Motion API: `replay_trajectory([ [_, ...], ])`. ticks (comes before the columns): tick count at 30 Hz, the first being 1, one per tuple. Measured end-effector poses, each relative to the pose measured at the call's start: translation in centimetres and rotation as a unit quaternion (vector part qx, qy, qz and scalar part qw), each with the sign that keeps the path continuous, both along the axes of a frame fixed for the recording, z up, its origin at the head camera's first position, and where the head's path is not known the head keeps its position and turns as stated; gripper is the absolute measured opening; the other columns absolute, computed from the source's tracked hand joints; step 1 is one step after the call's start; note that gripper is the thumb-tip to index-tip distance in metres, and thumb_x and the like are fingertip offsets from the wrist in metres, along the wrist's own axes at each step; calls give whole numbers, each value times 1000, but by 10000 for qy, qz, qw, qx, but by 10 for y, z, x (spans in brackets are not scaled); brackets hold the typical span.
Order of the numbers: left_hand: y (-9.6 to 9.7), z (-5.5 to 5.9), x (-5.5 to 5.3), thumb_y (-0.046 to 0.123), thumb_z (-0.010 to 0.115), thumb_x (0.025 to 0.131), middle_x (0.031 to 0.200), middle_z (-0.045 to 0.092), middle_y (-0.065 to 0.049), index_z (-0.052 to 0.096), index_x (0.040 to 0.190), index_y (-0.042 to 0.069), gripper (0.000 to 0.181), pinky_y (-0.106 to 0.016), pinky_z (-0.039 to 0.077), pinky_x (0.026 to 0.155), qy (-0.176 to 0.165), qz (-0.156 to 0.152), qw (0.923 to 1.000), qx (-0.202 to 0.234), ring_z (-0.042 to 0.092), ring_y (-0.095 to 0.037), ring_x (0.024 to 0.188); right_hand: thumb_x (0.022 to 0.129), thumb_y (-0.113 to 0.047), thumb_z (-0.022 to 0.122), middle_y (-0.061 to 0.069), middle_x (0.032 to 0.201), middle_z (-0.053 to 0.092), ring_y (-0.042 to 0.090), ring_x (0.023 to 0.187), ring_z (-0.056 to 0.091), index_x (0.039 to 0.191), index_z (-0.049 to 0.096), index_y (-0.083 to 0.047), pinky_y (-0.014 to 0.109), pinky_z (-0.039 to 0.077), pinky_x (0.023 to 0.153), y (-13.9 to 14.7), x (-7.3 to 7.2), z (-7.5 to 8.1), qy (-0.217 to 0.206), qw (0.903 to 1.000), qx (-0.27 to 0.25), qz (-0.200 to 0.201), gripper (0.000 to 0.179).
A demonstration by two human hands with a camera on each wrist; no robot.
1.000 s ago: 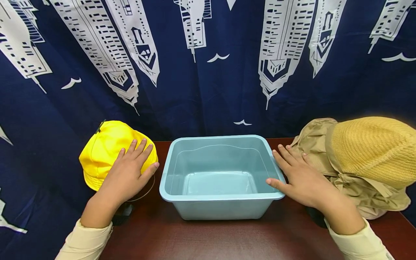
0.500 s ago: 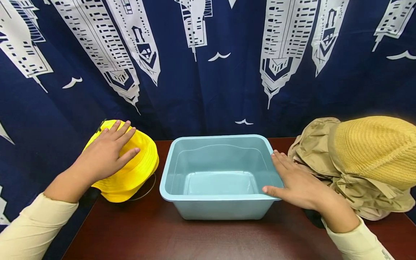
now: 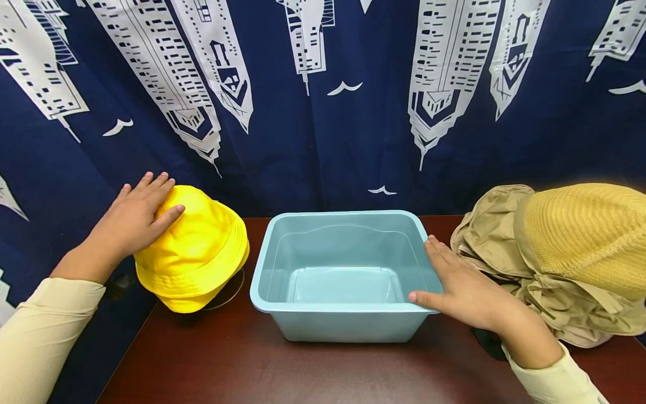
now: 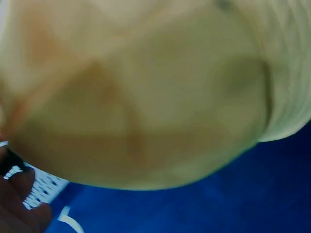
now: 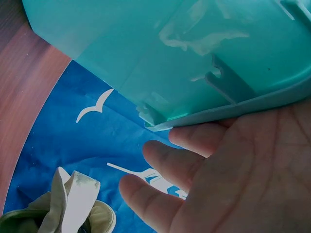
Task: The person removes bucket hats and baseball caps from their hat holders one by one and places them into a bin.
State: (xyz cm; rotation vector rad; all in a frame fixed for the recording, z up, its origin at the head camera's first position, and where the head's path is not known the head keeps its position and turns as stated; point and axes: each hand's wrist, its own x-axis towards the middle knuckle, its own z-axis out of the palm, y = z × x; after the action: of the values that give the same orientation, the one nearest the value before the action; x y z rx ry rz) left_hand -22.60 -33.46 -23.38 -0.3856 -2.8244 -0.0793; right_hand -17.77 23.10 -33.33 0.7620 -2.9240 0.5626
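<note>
A yellow bucket hat [image 3: 199, 252] sits at the left of the table, its brim facing the tub. My left hand [image 3: 136, 216] lies against the hat's far left side with fingers extended; whether it grips any cloth cannot be seen. In the left wrist view the hat [image 4: 160, 121] fills most of the picture, blurred, with fingers [image 4: 24, 208] at the lower left corner. A light blue plastic tub [image 3: 348, 324] stands in the middle. My right hand [image 3: 466, 292] rests at its right rim, fingers straight along the outside and thumb over the front right corner.
A mustard knitted hat [image 3: 585, 230] lies on top of a khaki cloth hat [image 3: 497, 219] at the right. The tub stands on a dark red wooden table [image 3: 323, 370]. Behind hangs a navy curtain [image 3: 313, 163] printed with white buildings.
My left hand has moved left, from the front of the yellow hat to its far left side. The hat has turned slightly. My right hand's fingers have come together at the tub's rim.
</note>
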Motion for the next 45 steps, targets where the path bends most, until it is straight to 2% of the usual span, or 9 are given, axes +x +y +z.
replay_trajectory([
  [6,-17,-7,-9,46,48,102,155,30,-27,34,151,-3,71,-64,2,116,-51,-184,9992,350,11,-42,148,89,-59,63,25,161,14,43,146,19,155,16,7,65,24,109,-1,0,-4,83,10000,2,4,104],
  [12,-15,-13,-12,36,50,103,152,37,-25,39,150,-1,61,-63,7,116,5,-382,9980,496,17,-40,148,90,-58,63,25,161,13,42,146,19,155,16,7,65,25,109,-1,0,-3,121,9999,0,8,103],
  [17,-11,-17,-13,28,48,105,150,41,-24,41,149,1,53,-63,6,116,129,-512,9981,329,21,-40,147,91,-56,63,24,162,12,42,147,18,155,15,7,65,24,109,0,2,-3,52,9999,-136,-4,102],
  [24,-9,-17,-10,18,52,104,147,46,-22,45,147,1,47,-61,4,117,401,-658,9970,-40,28,-40,144,91,-54,64,24,162,9,42,147,17,156,13,6,65,24,110,0,1,-5,-52,9997,-235,-14,102],
  [36,-2,-2,-5,8,58,99,140,54,-21,54,140,2,41,-63,7,116,834,-858,9928,-60,34,-42,140,91,-58,61,20,164,9,38,148,16,156,14,4,63,25,110,1,3,-6,-69,9996,-238,-119,102],
  [45,11,20,3,7,61,97,141,54,-20,52,143,4,46,-61,6,117,1040,-1099,9881,-286,33,-39,142,90,-57,63,24,162,14,42,147,18,154,19,8,62,24,112,1,2,-6,169,9998,-121,-66,101],
])
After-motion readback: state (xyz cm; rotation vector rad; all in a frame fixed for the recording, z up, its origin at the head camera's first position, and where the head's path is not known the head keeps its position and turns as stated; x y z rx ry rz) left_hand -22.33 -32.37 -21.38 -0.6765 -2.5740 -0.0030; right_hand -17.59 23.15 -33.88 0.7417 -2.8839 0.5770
